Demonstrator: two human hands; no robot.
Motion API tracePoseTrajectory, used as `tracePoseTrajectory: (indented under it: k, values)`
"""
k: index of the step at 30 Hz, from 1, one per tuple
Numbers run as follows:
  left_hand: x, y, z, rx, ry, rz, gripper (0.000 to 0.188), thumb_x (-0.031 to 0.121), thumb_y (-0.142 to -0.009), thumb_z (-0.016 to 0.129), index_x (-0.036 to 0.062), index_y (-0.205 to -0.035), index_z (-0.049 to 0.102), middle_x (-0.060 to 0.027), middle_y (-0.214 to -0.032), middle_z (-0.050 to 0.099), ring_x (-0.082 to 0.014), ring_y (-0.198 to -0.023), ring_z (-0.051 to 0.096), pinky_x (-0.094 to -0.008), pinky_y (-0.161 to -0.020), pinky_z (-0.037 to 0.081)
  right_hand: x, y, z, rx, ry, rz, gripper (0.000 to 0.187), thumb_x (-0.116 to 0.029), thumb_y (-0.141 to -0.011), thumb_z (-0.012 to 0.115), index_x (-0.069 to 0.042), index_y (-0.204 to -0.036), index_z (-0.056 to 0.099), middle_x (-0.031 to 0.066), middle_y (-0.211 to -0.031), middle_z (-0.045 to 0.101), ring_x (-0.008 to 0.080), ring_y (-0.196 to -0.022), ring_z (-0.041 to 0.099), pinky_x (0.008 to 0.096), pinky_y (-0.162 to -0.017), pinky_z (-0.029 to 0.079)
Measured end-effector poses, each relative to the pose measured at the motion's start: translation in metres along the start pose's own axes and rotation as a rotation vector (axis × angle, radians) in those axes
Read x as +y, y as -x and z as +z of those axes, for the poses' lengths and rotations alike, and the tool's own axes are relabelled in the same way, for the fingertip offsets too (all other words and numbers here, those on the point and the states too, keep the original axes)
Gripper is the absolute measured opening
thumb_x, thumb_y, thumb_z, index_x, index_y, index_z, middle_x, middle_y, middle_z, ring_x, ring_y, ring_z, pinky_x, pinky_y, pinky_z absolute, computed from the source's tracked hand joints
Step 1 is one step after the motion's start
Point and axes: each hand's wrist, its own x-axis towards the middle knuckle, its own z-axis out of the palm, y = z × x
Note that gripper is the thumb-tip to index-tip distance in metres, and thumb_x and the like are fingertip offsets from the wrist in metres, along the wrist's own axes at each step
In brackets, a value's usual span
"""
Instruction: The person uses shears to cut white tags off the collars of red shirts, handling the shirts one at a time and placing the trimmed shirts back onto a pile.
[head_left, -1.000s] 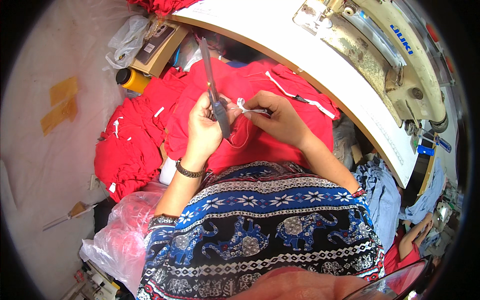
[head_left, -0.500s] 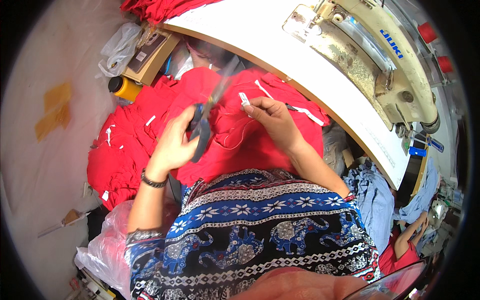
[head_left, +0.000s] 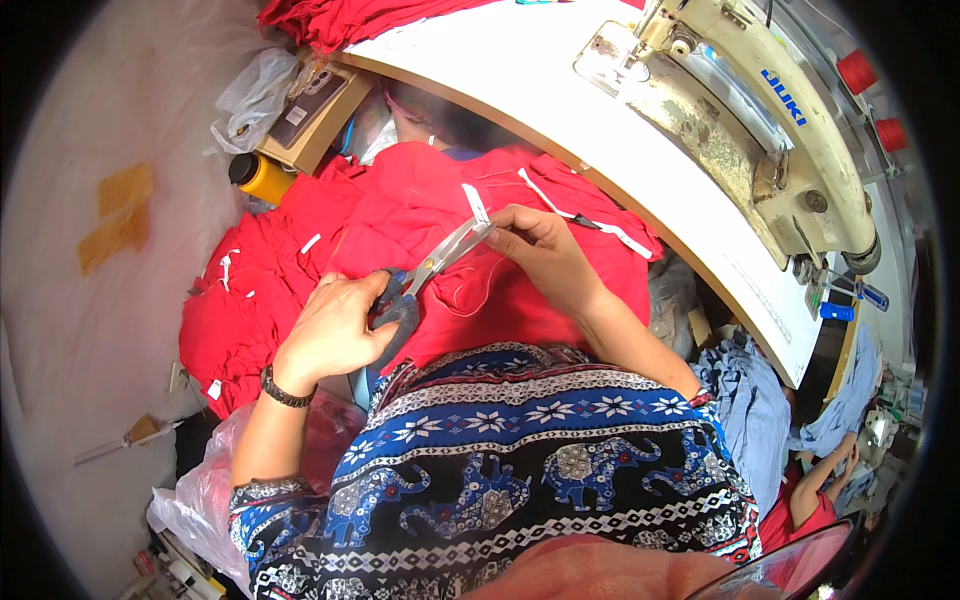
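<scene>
My left hand (head_left: 332,325) is closed round the dark handles of a pair of scissors (head_left: 430,265). Their metal blades slant up to the right and meet the lower end of a small white label (head_left: 474,202), by my right fingertips. Thumb and forefinger of my right hand (head_left: 548,258) pinch that label's end; whether the blades have cut it, I cannot tell. Beneath both hands, red fabric (head_left: 400,205) lies heaped over my lap. A white strip (head_left: 620,236) with a dark piece on it rests on the cloth beyond my right hand.
A white sewing table (head_left: 500,50) curves across the far side, bearing a sewing machine (head_left: 790,130). A yellow bottle (head_left: 268,182) with a black lid stands at the left, by a box (head_left: 330,125). Blue cloth (head_left: 740,420) hangs at right, near another person's arm (head_left: 822,485).
The scissors have swung down and right from an upward, blurred position, and their blades now reach the label. My right hand still pinches it, slightly lower.
</scene>
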Motion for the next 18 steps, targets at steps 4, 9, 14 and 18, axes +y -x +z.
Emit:
tracePoseTrajectory:
  k: [4,9,14,18]
  values:
    - [-0.001,-0.002,0.001,-0.028,-0.001,0.002,0.023,0.020,-0.072,0.062,0.0001,-0.081,0.057,-0.0210,-0.065,0.057,-0.0401,-0.067,0.056,-0.0423,-0.070,0.041,0.002,-0.001,0.002,-0.039,-0.025,0.007,0.015,-0.008,-0.090,0.058,0.000,-0.098,0.067,0.0025,-0.088,0.065,0.0088,-0.085,0.056,0.0248,-0.079,0.044]
    - [-0.009,-0.002,0.005,-0.018,-0.011,0.048,0.022,0.017,-0.072,0.063,-0.0001,-0.084,0.057,-0.0210,-0.068,0.058,-0.0401,-0.069,0.056,-0.0432,-0.072,0.041,-0.003,-0.001,0.003,-0.072,0.047,0.015,0.011,-0.003,-0.089,0.056,0.000,-0.094,0.065,0.0000,-0.089,0.063,0.0066,-0.087,0.056,0.0229,-0.081,0.043]
    - [-0.012,0.004,0.006,0.046,-0.051,0.013,0.025,0.013,-0.071,0.066,-0.0010,-0.089,0.058,-0.0191,-0.072,0.059,-0.0378,-0.070,0.058,-0.0443,-0.071,0.042,-0.005,-0.004,0.002,-0.067,0.136,0.024,0.011,-0.005,-0.090,0.056,0.000,-0.093,0.065,-0.0007,-0.088,0.063,0.0066,-0.085,0.055,0.0224,-0.080,0.043]
    - [-0.026,0.002,0.026,0.397,0.276,-0.073,0.040,0.021,-0.067,0.076,0.0007,-0.095,0.057,-0.0149,-0.076,0.061,-0.0334,-0.071,0.060,-0.0441,-0.068,0.043,0.000,-0.010,0.001,0.025,-0.140,0.118,0.021,-0.004,-0.089,0.054,0.002,-0.106,0.064,0.0071,-0.097,0.066,0.0131,-0.093,0.061,0.0267,-0.086,0.046]
